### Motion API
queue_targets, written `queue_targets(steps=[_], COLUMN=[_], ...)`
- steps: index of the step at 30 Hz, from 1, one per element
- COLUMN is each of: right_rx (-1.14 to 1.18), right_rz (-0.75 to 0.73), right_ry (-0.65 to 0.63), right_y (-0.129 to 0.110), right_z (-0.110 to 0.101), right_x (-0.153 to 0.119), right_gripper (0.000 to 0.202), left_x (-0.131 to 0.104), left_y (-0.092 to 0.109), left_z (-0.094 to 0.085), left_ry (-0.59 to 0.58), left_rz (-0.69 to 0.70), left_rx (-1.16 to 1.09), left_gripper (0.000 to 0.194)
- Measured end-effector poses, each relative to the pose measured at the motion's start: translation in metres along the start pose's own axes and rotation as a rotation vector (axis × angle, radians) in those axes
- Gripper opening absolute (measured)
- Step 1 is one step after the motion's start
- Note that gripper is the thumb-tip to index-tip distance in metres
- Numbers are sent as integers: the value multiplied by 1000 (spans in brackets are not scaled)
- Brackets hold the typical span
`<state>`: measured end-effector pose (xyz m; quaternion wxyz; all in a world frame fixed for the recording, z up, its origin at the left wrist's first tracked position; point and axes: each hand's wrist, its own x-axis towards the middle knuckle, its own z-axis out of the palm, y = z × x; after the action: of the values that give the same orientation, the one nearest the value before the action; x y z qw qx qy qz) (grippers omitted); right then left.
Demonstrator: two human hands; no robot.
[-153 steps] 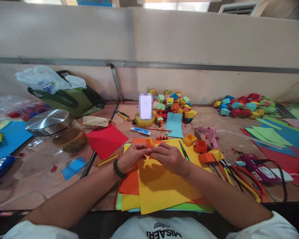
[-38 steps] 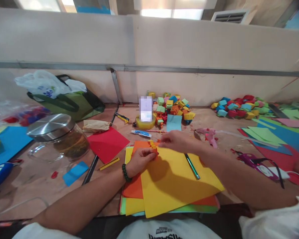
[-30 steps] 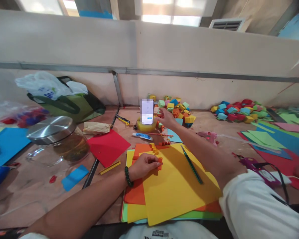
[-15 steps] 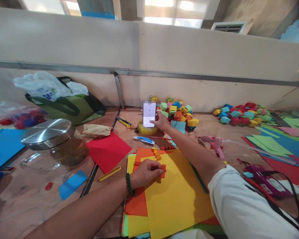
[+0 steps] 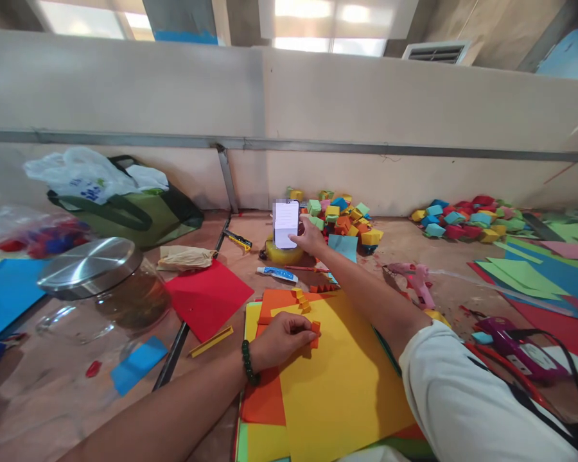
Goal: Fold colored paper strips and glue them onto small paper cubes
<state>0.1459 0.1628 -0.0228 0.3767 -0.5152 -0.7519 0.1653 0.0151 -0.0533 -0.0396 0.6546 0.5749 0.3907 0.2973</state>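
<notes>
My left hand (image 5: pixel 285 340), a dark green bead bracelet on its wrist, pinches a small folded orange paper strip (image 5: pixel 315 335) above a stack of coloured sheets topped by a yellow sheet (image 5: pixel 337 385). Out in front, my right hand (image 5: pixel 309 237) is at a phone (image 5: pixel 286 224) propped upright against a yellow tape roll (image 5: pixel 282 255). Its thumb lies on the lit screen and its fingers are at the right edge. Folded yellow strips (image 5: pixel 301 300) and a zigzag orange-red strip (image 5: pixel 324 288) lie at the stack's far edge.
Paper cubes (image 5: pixel 344 218) are heaped behind the phone, with another heap (image 5: pixel 462 218) farther right. A pink glue gun (image 5: pixel 414 279) and a purple device (image 5: pixel 517 346) lie at right. Leftward are a glass jar (image 5: pixel 130 289), a cutter (image 5: pixel 238 241), a glue tube (image 5: pixel 278 274) and a green bag (image 5: pixel 149 218).
The phone screen has changed to a page of text with a grey lower part. My right hand stays at the phone, and my left hand still holds the orange strip.
</notes>
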Motion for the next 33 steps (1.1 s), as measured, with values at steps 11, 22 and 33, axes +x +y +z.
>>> queue_targets(steps=[11, 22, 33], right_rx=[110, 114, 68], right_rz=[-45, -26, -5], right_ry=[71, 84, 90], right_y=[9, 14, 9], right_z=[2, -3, -10], right_x=[13, 24, 31], right_gripper=[40, 28, 28], left_x=[0, 0, -1], left_y=[-2, -1, 0], left_z=[-3, -2, -1], left_ry=[-22, -17, -24], left_rz=[29, 29, 3], left_rx=[58, 48, 35], left_gripper=[44, 45, 47])
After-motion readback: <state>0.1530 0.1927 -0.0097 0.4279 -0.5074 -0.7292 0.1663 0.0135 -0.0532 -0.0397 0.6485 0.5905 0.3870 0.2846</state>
